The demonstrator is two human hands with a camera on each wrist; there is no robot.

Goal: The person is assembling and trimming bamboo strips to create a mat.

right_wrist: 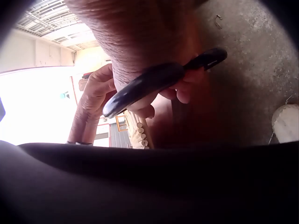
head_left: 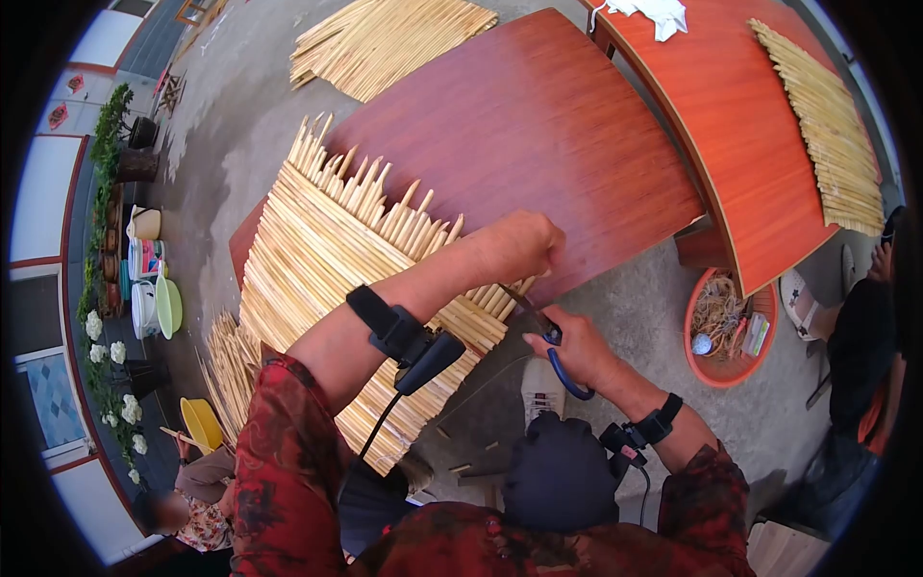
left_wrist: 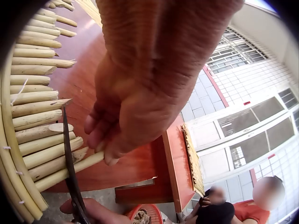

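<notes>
A mat of pale peeled stalks (head_left: 327, 250) lies across the reddish-brown table (head_left: 538, 125), its stalk ends sticking out unevenly past a crosswise binding. My left hand (head_left: 519, 248) reaches over the mat to its near right corner. In the left wrist view, thumb and fingers pinch the tip of one protruding stalk (left_wrist: 84, 163). My right hand (head_left: 583, 348) grips scissors (head_left: 567, 373) with dark blue handles, some fingers through a loop. A dark scissor blade (left_wrist: 71, 163) crosses that stalk between the binding and the left fingertips. The right wrist view shows the handle (right_wrist: 145, 88) around the hand.
Another table (head_left: 740, 144) at right carries a stalk mat (head_left: 822, 125) and white cloth (head_left: 659, 13). Below stands an orange tub (head_left: 694, 337) with scraps. A further mat (head_left: 385, 43) lies beyond the table. People sit at right and lower left; basins and plants line the left.
</notes>
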